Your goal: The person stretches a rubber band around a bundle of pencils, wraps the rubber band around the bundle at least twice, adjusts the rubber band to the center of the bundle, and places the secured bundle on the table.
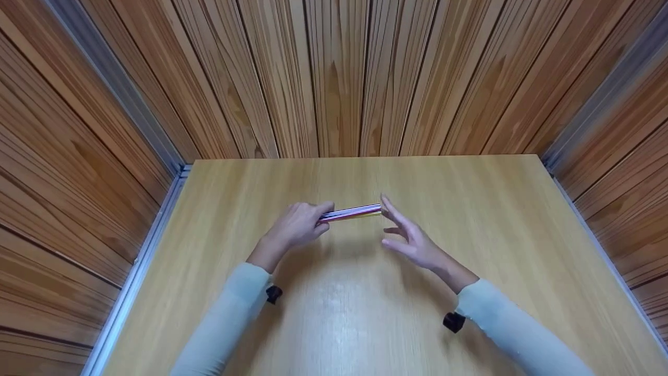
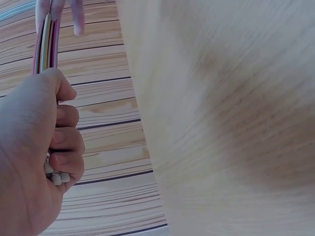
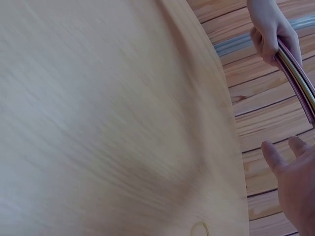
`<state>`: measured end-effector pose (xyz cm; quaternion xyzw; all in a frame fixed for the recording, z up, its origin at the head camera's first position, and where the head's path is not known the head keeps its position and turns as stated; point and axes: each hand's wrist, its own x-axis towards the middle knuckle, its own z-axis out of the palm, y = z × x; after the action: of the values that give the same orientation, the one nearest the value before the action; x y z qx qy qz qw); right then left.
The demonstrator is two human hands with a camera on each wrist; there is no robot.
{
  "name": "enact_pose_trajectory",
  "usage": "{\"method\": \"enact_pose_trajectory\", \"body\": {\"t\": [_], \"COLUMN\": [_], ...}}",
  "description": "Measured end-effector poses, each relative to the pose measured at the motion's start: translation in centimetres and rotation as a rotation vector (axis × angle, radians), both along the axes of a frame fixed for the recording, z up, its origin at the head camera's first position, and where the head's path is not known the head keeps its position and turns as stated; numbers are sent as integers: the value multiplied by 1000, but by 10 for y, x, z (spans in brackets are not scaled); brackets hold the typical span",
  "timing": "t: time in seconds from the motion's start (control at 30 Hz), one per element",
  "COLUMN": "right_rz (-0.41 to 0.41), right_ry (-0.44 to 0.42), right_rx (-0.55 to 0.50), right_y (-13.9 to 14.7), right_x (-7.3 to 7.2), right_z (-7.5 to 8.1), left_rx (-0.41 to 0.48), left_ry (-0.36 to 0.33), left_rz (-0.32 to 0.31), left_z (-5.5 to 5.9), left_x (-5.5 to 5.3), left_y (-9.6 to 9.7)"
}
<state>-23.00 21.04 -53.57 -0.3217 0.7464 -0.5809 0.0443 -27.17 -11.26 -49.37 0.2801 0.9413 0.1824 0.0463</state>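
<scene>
My left hand (image 1: 297, 224) grips a bundle of slim striped pencils (image 1: 350, 212) above the table. In the left wrist view the fingers of that fist (image 2: 66, 137) curl round the bundle, and small white ends (image 2: 58, 177) stick out below the little finger. Across from it, my right hand (image 1: 417, 244) has its fingers extended, and they touch the far end of the bundle or lie right at it. Its thumb stands apart from the pencils. The right wrist view shows the bundle (image 3: 297, 81) running from the left fist towards the right hand (image 3: 298, 187).
Beneath both hands lies a light wooden table (image 1: 334, 313). A thin yellow loop (image 3: 200, 229) shows on it in the right wrist view. Wood-plank walls (image 1: 339, 78) enclose the back and sides, with metal rails (image 1: 125, 303) along the edges.
</scene>
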Motion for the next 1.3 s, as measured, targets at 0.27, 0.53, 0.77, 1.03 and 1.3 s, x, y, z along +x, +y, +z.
{"method": "enact_pose_trajectory", "body": {"t": [0.27, 0.53, 0.77, 1.03, 1.3], "right_rz": [-139, -201, -178, -97, -106], "right_ry": [16, 47, 115, 65, 128], "right_rx": [-14, 94, 356, 585, 727], "right_y": [35, 54, 69, 77, 86], "right_x": [-8, -14, -21, -24, -22], "right_z": [0, 1, 3, -6, -24], "left_rx": [8, 37, 30, 36, 51], "left_ry": [-20, -9, 3, -8, -38], "left_rz": [43, 29, 38, 40, 46], "left_z": [2, 1, 2, 1, -1], "left_x": [1, 0, 0, 1, 1], "left_y": [-13, -19, -22, -22, -19]}}
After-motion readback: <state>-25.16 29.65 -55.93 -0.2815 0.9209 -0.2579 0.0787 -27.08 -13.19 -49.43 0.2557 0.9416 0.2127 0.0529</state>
